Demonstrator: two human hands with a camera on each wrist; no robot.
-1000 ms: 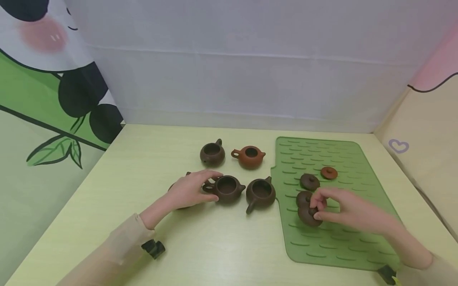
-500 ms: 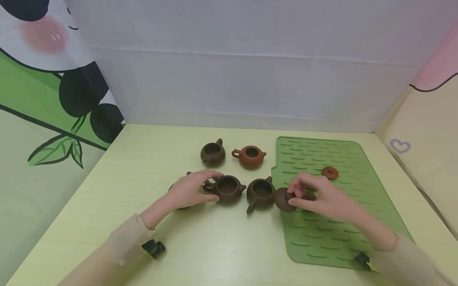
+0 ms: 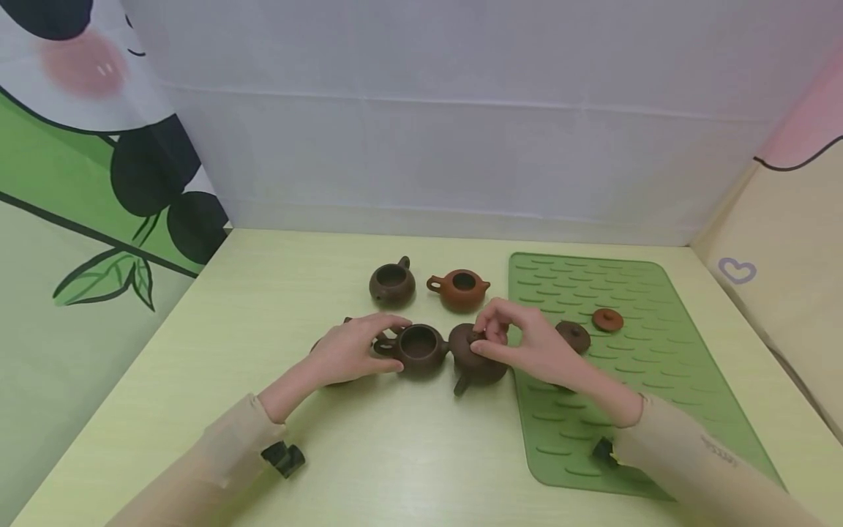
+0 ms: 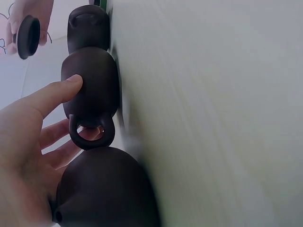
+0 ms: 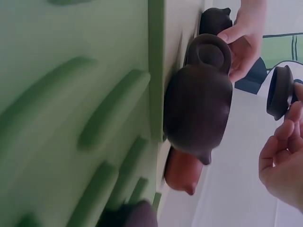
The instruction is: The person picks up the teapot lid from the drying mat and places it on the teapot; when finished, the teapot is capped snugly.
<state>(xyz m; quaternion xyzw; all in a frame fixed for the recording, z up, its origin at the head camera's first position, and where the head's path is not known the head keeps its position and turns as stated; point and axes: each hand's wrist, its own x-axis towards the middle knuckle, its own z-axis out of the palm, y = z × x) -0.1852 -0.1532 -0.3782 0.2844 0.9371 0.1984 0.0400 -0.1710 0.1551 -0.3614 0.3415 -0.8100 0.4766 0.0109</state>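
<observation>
My right hand [image 3: 530,344] pinches a dark brown teapot lid [image 5: 280,92] by its knob. The lid hangs above the right-hand dark teapot [image 3: 489,372], apart from its rim in both wrist views. With thumb and fingers on opposite sides, my left hand [image 3: 356,348] holds the middle dark teapot [image 3: 421,362] near its handle. That pot has no lid, and its spout points at the right-hand pot. Another dark teapot [image 4: 109,189] stands under my left hand, mostly hidden in the head view.
Behind stand a lidless dark teapot [image 3: 391,285] and a lidless reddish teapot [image 3: 462,290]. On the green mat [image 3: 593,468] at the right lie a dark lid [image 3: 571,337] and a small reddish lid [image 3: 607,320]. My right forearm covers part of the mat.
My right hand has lifted the dark lid off the mat and carried it left to above the right-hand teapot. My left hand and the teapots have stayed put.
</observation>
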